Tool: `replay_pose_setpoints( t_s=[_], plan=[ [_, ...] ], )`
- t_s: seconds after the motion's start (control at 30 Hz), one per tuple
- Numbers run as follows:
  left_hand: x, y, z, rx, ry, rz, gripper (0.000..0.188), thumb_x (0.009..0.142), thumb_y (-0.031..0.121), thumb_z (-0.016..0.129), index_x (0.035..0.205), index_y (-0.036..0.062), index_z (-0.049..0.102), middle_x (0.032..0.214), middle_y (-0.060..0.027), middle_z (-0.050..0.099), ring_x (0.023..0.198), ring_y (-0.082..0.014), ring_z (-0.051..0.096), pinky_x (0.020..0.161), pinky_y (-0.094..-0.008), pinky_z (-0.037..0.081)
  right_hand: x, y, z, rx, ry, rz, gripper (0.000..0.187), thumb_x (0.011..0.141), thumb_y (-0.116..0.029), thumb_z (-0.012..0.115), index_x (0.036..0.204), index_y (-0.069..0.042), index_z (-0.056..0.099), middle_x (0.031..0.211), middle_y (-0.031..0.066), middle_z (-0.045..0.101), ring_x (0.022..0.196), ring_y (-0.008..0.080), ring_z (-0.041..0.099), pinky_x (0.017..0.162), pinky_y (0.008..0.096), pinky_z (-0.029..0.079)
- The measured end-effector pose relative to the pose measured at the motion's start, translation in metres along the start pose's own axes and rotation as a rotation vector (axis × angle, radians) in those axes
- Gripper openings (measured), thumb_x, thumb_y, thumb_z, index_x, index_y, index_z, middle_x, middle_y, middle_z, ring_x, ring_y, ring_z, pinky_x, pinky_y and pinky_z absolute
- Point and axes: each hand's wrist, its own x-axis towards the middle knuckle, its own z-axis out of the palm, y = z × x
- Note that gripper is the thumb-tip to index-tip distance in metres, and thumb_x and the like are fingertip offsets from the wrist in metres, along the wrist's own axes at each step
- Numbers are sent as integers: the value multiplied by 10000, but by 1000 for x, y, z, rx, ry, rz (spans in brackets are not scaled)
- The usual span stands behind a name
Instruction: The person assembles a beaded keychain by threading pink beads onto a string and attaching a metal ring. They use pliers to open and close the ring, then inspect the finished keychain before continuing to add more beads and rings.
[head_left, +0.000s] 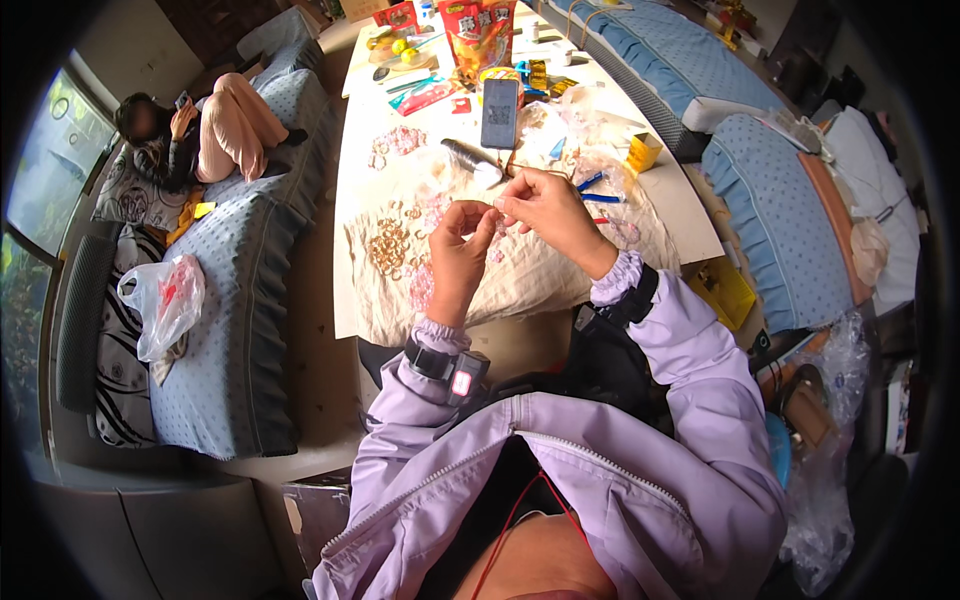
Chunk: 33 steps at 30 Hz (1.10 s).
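Observation:
My left hand (pixel 460 256) and my right hand (pixel 556 214) meet above a cream cloth (pixel 530 285) on the table. Thumb and fingers of each are pinched together, tip to tip with the other hand. What they hold is too small to make out; some pinkish bits show just below the fingertips. Left of my left hand lies a pile of gold-coloured rings (pixel 388 247). Pink beads (pixel 420 288) sit beside my left wrist, and a further cluster of pink beaded pieces (pixel 398 142) lies farther back. Pliers with blue handles (pixel 600 197) rest just beyond my right hand.
A phone (pixel 499 113) stands propped up beyond my hands, before a red food pouch (pixel 477 42). A dark tube-shaped thing (pixel 468 158) and a yellow box (pixel 643 153) lie nearby. Someone with a phone reclines on the blue-covered sofa (pixel 225 330) at left; another covered seat (pixel 775 220) stands right.

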Motion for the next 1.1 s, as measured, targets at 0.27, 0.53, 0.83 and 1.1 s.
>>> replay_pose_setpoints(
  t_s=[0.27, 0.53, 0.83, 1.1],
  plan=[
    [0, 0, 2, -40, -14, 110, 91, 1001, 60, 675, 1058, 1, 636, 954, -9, 677, 849, -60, 600, 746, -217, 487, -2, 3, 3, 112, 14, -3, 118, 929, -71, 696, 906, 10, 612, 824, 51, 668, 713, 111, 674, 636, 272, 566],
    [0, 13, -1, 93, -45, 178, 95, 985, 25, 666, 1064, -10, 626, 932, -41, 706, 822, -86, 652, 748, -246, 533, -4, -11, 0, 79, -54, -2, 94, 940, -39, 680, 971, 18, 612, 857, 65, 670, 712, 122, 676, 646, 279, 578],
    [-4, 9, -1, 57, -43, 174, 105, 1000, 31, 656, 1087, -7, 612, 980, -34, 680, 882, -93, 635, 809, -245, 515, -8, -15, -1, -212, -47, -117, 128, 921, -106, 724, 934, 11, 671, 827, 66, 702, 712, 128, 672, 649, 288, 541],
    [-19, 2, 3, -409, -50, -88, 141, 1010, 78, 652, 1134, 29, 605, 977, -7, 666, 887, -59, 595, 792, -214, 491, -16, -8, 0, -279, -31, -125, 150, 916, -133, 724, 909, 11, 684, 813, 58, 697, 705, 113, 653, 646, 273, 524]
  ],
)
